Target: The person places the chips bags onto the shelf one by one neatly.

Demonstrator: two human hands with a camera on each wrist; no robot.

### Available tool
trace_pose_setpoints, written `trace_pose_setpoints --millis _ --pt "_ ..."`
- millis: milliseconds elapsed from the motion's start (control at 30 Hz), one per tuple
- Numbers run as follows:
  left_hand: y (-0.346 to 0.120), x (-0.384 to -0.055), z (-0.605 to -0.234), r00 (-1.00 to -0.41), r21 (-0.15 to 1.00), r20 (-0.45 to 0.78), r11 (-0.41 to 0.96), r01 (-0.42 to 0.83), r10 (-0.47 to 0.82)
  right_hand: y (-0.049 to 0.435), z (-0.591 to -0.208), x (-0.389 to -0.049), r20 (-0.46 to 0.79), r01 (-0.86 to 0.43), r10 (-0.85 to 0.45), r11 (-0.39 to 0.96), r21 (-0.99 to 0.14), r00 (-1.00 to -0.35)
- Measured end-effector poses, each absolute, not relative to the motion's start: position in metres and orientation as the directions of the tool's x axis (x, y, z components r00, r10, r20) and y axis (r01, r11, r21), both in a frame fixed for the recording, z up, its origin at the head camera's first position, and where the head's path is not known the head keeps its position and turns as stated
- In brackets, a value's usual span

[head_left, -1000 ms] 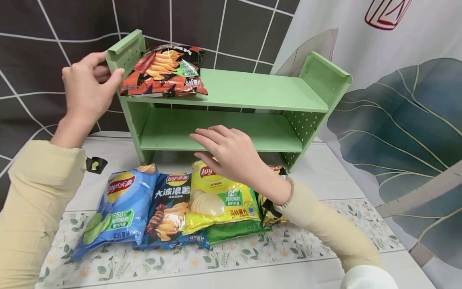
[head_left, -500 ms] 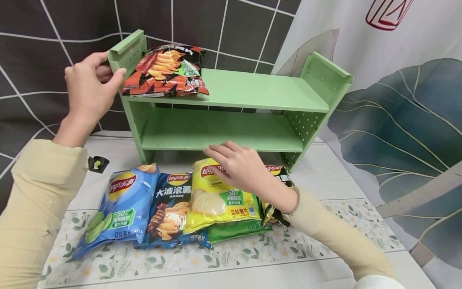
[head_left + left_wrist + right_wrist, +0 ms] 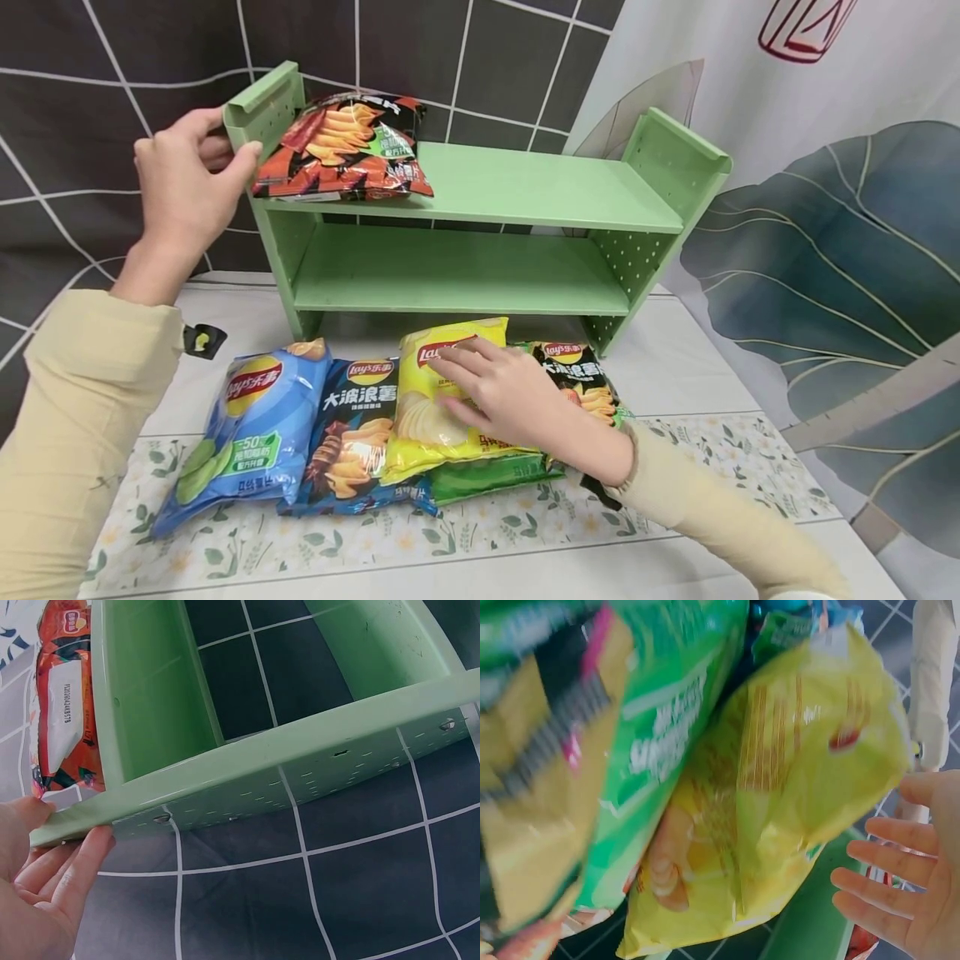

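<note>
The left hand grips the green rack at its upper left corner. The right hand, fingers extended, is over the yellow chip bag, which overlaps a green bag on the tabletop near the rack's front edge.

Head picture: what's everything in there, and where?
Two-tier shelf: 1, green, on table
Chip bag: 1, red-black, top tier, left
Lay's bags: 4, light blue one, dark blue one, yellow one, black one, front, left to right
Snack bag: 1, green, partly hidden by yellow one
Table: 1, white, below shelf
Floral strip: 1, white-green, across table
Gridded backdrop: 1, black-white, behind shelf
Leaf-print curtain: 1, white-teal, right
Drawing: 1, red, top right
Wrist attachments: 2, black, near cuffs
Sleeves: 2, cream, both arms
Left hand: 1, holding shelf's left side
Right hand: 1, over yellow one
</note>
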State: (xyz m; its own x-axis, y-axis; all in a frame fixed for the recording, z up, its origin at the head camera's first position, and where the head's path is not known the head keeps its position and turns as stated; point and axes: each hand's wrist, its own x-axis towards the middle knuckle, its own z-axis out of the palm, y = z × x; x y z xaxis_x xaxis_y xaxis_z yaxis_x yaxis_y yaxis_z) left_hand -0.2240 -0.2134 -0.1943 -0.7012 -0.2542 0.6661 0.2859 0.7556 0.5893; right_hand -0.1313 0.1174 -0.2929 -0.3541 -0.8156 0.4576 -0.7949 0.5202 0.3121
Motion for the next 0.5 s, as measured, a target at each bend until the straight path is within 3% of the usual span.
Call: trace_pose_setpoints --millis 500 --pt "-0.214 -0.224 -0.195 -0.703 0.589 0.664 0.757 0.283 -0.254 0.132 -0.314 -0.11 0.361 -0.805 -0.826 0.534 0.258 -0.433"
